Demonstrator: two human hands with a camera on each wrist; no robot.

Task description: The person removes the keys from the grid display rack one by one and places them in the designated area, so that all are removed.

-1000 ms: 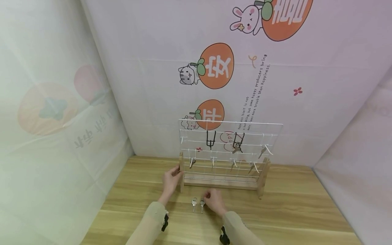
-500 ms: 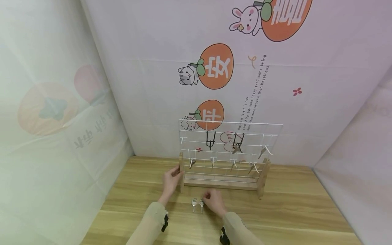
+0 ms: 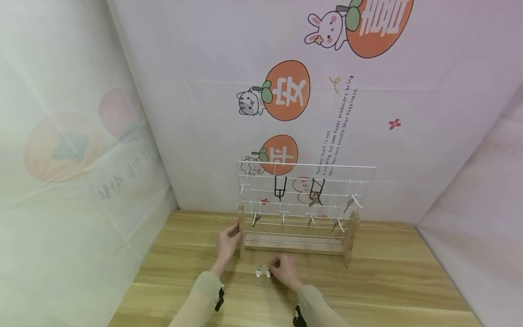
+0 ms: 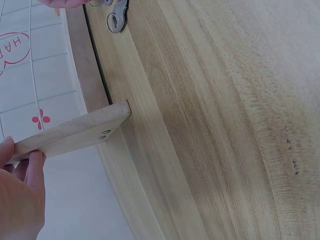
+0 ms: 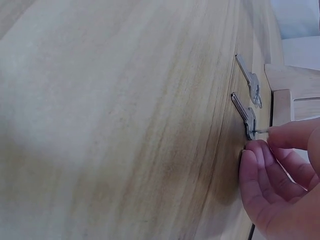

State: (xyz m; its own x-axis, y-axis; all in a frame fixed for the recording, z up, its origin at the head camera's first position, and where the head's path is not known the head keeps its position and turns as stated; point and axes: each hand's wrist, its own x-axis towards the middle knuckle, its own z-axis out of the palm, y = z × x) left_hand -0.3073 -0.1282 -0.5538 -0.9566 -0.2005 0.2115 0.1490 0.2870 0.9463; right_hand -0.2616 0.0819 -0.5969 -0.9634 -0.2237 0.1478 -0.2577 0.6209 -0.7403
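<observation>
My left hand (image 3: 227, 243) grips the left wooden post (image 4: 75, 131) of a white wire rack (image 3: 306, 166), thumb on one side and fingers on the other in the left wrist view. Two silver keys lie side by side on the table in front of the rack. My right hand (image 3: 284, 271) is at the nearer key (image 5: 245, 116), pinching its thin ring between thumb and finger in the right wrist view. That key's blade points away from the rack. Just beyond lies the other key (image 5: 248, 79), its own ring attached, untouched by either hand.
White hooks (image 3: 337, 223) and black hooks (image 3: 280, 190) hang on the rack's wires, several carrying keys (image 3: 314, 199). A wooden crossbar (image 3: 294, 246) joins the posts at the bottom. Printed cloth walls (image 3: 212, 113) enclose the wood-grain table (image 3: 392, 281).
The key at my right hand has shifted slightly left and turned a little. My left hand keeps its place on the post. The head view has tilted very slightly.
</observation>
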